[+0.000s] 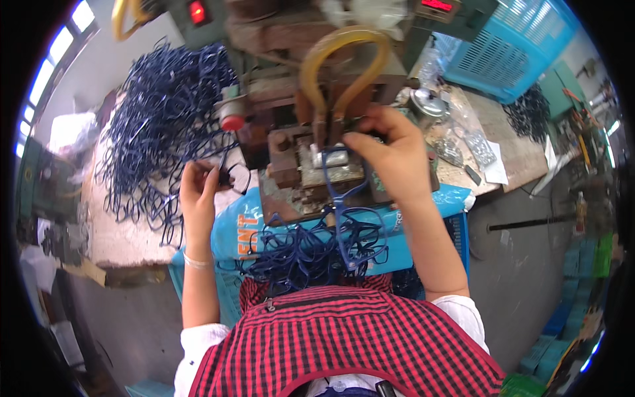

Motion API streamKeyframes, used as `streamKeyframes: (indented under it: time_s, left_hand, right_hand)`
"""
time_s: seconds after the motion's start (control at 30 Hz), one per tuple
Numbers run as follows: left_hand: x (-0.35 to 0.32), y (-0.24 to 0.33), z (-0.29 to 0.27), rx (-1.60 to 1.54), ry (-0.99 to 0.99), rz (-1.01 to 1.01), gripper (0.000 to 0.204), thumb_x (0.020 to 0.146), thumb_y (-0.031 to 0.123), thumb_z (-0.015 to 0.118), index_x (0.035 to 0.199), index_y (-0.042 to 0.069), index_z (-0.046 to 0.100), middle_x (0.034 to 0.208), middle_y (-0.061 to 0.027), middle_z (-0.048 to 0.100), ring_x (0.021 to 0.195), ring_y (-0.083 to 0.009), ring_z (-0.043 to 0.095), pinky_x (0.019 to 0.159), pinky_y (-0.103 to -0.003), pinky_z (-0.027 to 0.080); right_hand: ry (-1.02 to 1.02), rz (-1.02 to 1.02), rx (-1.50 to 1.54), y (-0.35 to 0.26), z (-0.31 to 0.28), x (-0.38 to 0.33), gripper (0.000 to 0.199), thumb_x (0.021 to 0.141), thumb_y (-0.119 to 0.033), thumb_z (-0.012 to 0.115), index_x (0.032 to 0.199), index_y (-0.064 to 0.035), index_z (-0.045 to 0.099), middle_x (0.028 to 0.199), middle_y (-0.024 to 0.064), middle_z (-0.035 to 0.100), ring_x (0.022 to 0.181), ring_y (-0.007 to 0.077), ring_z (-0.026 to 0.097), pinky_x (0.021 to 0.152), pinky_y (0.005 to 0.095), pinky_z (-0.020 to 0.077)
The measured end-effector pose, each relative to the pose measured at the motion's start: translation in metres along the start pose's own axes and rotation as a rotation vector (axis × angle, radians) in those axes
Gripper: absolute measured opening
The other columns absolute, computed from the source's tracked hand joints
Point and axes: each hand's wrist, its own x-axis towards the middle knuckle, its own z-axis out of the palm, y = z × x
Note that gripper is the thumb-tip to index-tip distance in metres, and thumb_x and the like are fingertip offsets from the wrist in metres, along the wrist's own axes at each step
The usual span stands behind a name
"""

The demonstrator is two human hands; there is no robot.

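A blue plastic eyeglass frame (338, 198) sits with one rim on the metal fixture (331, 173) of a bench press, its other rim hanging toward me. My right hand (395, 151) reaches in from the right, thumb and fingers closed at that frame's far edge, close under the press head. Left of the press, my left hand (199, 187) pinches another dark blue eyeglass frame (239, 178), one rim showing beyond the fingertips. Many blue frames (291, 251) lie heaped at the near side of the press, on a blue plastic bag (228, 228).
A large tangle of blue frames (165, 119) covers the left tabletop. A yellow hose (347, 36) loops above the fixture, beside a red push button (232, 122). A light-blue crate (509, 49), a lidded metal pot (428, 102) and small bags stand at right.
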Motion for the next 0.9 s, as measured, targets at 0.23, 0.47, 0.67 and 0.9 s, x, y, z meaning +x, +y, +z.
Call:
streamKeyframes:
  time_s: [0.23, 0.47, 0.67, 0.9]
  left_hand:
    - [0.006, 0.055, 0.034, -0.012, 0.325, 0.343, 0.004, 0.102, 0.001, 0.059, 0.104, 0.001, 0.056, 0.089, -0.0106, 0.068, 0.082, -0.0163, 0.069, 0.071, -0.028, 0.058]
    - [0.032, 0.140, 0.087, -0.295, 0.116, 0.581, 0.012, 0.096, -0.007, 0.057, 0.107, -0.002, 0.056, 0.098, -0.0175, 0.070, 0.085, -0.0244, 0.070, 0.089, -0.033, 0.056]
    - [-0.005, 0.129, 0.094, -0.029, -0.087, 0.758, 0.016, 0.089, -0.004, 0.064, 0.098, 0.004, 0.054, 0.093, -0.0185, 0.073, 0.078, -0.0254, 0.073, 0.073, -0.037, 0.057]
    - [-0.011, 0.102, 0.123, 0.539, -0.518, 1.344, 0.030, 0.075, 0.011, 0.081, 0.099, 0.007, 0.064, 0.108, -0.0120, 0.075, 0.086, -0.0246, 0.072, 0.074, -0.037, 0.064]
  right_hand:
    - [-0.051, 0.031, 0.056, -0.010, 0.006, -0.002, 0.056, 0.081, 0.001, 0.076, 0.133, 0.0067, 0.054, 0.093, 0.0049, 0.070, 0.090, 0.0107, 0.065, 0.086, 0.0261, 0.0501]
    - [-0.034, 0.152, 0.494, -0.020, 0.031, -0.015, 0.062, 0.082, 0.005, 0.075, 0.139, 0.0071, 0.049, 0.103, 0.0092, 0.073, 0.100, 0.0114, 0.066, 0.091, 0.0264, 0.0497]
    - [-0.087, -0.048, 0.084, -0.031, 0.006, -0.033, 0.048, 0.086, 0.003, 0.070, 0.133, 0.0027, 0.058, 0.127, 0.0158, 0.067, 0.124, 0.0224, 0.060, 0.108, 0.0360, 0.0446]
    - [0.189, -0.192, -1.016, 0.100, -0.071, -0.023, 0.025, 0.079, -0.012, 0.077, 0.104, -0.0091, 0.076, 0.127, 0.0198, 0.064, 0.130, 0.0408, 0.054, 0.106, 0.0506, 0.0457]
